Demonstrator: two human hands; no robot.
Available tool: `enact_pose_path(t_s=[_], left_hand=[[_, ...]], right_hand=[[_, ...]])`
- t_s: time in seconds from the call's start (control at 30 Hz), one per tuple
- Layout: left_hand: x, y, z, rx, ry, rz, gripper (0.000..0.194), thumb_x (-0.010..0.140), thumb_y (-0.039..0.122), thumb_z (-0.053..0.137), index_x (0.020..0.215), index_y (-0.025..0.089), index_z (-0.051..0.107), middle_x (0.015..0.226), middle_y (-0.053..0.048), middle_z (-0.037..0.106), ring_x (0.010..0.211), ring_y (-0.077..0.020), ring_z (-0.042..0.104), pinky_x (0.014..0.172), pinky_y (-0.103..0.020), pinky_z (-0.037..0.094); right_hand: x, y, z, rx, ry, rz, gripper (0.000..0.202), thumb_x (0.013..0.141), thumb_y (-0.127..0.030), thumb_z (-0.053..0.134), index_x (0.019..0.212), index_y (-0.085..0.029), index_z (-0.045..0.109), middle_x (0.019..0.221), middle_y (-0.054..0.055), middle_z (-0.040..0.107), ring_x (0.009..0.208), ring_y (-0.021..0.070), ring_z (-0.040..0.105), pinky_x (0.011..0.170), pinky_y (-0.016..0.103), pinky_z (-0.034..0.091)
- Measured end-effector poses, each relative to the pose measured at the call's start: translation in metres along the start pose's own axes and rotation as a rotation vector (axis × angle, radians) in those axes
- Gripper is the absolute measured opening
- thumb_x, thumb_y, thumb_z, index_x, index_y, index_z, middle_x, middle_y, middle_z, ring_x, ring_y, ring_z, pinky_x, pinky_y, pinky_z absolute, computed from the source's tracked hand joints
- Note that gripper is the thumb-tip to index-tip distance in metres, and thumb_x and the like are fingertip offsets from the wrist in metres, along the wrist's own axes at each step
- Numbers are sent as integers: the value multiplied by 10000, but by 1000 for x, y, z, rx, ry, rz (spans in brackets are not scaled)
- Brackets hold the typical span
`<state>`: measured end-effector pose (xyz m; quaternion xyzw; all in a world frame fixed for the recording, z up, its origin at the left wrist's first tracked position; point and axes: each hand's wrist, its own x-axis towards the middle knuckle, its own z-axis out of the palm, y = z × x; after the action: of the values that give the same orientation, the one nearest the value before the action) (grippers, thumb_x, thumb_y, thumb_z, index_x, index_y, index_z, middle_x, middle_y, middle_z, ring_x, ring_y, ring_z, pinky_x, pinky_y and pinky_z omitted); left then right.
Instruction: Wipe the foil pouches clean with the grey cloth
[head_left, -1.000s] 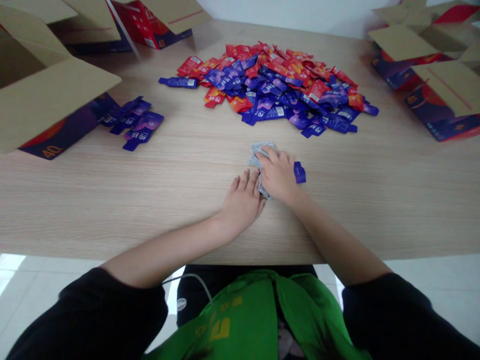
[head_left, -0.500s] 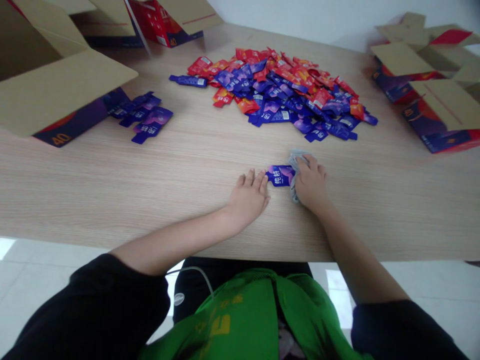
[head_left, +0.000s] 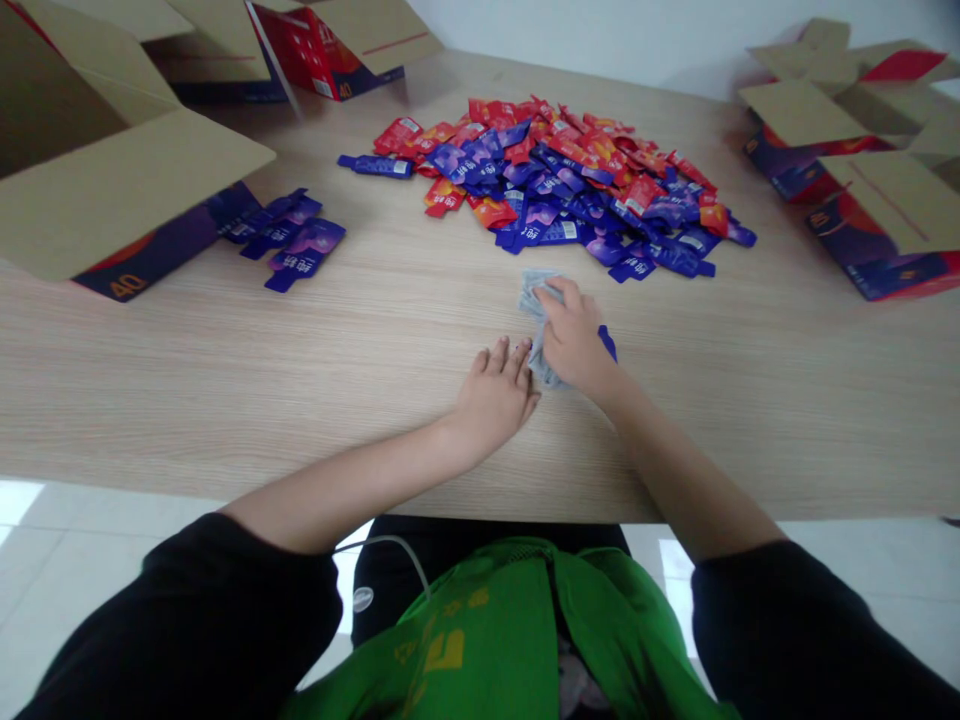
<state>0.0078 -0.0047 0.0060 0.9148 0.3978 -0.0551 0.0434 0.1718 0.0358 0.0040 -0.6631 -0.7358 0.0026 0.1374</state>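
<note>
On the wooden table a blue sachet lies mostly hidden beneath my right hand and a grey cloth. My right hand grips the crumpled cloth and presses it over the sachet. Flat on the table, my left hand has its fingers stretched out, their tips at the sachet's left end. Beyond both hands is a heap of blue and red sachets. Several more blue sachets lie at the left, beside an open carton.
An open carton stands at the left, its flap reaching over the table. Behind it are more open cartons. Other open cartons stand at the right. The table's front edge runs just before my body.
My right hand has slid left with the cloth, from the sachet's right part toward my left fingertips, covering most of the sachet. My left hand has stayed in place.
</note>
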Motion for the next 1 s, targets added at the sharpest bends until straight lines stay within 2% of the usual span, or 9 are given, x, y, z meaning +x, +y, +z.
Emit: enact_pose_path(t_s=[0.07, 0.17, 0.3, 0.6, 0.73, 0.83, 0.93, 1.0], left_hand=[[0, 0, -1, -2, -18, 0, 568, 1089, 380, 378, 1509, 35, 546, 1695, -160, 329, 1562, -402, 318, 1226, -509, 359], [1, 0, -2, -15, -21, -10, 599, 1087, 388, 398, 1577, 49, 452, 1706, -145, 308, 1564, -393, 319, 1223, -507, 367], [2, 0, 0, -29, -23, -29, 626, 1086, 385, 409, 1629, 77, 363, 1709, -132, 307, 1569, -382, 312, 1224, -502, 367], [3, 0, 2, -22, -24, -15, 603, 1094, 356, 376, 1622, 66, 374, 1712, -124, 304, 1566, -410, 299, 1233, -525, 354], [3, -2, 6, -24, -1, -8, 612, 1091, 368, 384, 1620, 61, 375, 1706, -135, 314, 1561, -410, 313, 1223, -532, 366], [2, -2, 6, -22, 17, 2, 611, 1091, 371, 392, 1614, 55, 385, 1702, -144, 319, 1556, -410, 325, 1215, -530, 377], [2, -2, 5, -19, 32, 2, 590, 1088, 370, 413, 1590, 61, 433, 1696, -146, 337, 1549, -416, 338, 1208, -530, 388], [2, -2, 3, -19, 25, 9, 550, 1085, 371, 428, 1518, 49, 535, 1647, -170, 433, 1542, -422, 350, 1204, -534, 389]], right_hand=[[-1, -9, 8, -59, -62, -22, 567, 934, -151, 408, 1471, -196, 585, 1592, 114, 489, 1248, 353, 522, 1030, 507, 413], [-8, -5, 12, -115, -38, 43, 560, 942, -171, 414, 1475, -197, 584, 1589, 112, 502, 1226, 380, 518, 997, 535, 410], [-16, 14, 5, -131, 0, 135, 560, 949, -175, 397, 1478, -168, 581, 1580, 143, 500, 1222, 396, 514, 979, 551, 421], [-42, 65, -1, -129, -25, 354, 597, 924, -188, 406, 1509, -151, 525, 1584, 194, 449, 1240, 415, 503, 1002, 600, 453], [-38, 76, -4, -87, -40, 371, 606, 896, -159, 426, 1489, -172, 550, 1565, 182, 456, 1258, 404, 510, 1033, 602, 450], [-25, 66, -6, 7, 62, 290, 619, 872, -113, 411, 1470, -170, 561, 1538, 180, 467, 1277, 370, 517, 1063, 582, 445], [-8, 34, 0, 92, 155, 137, 640, 866, -81, 378, 1483, -146, 537, 1539, 190, 466, 1316, 348, 493, 1092, 559, 417], [2, 9, 6, 90, 123, 62, 653, 868, -77, 381, 1503, -145, 517, 1584, 177, 437, 1317, 350, 479, 1073, 539, 412]])
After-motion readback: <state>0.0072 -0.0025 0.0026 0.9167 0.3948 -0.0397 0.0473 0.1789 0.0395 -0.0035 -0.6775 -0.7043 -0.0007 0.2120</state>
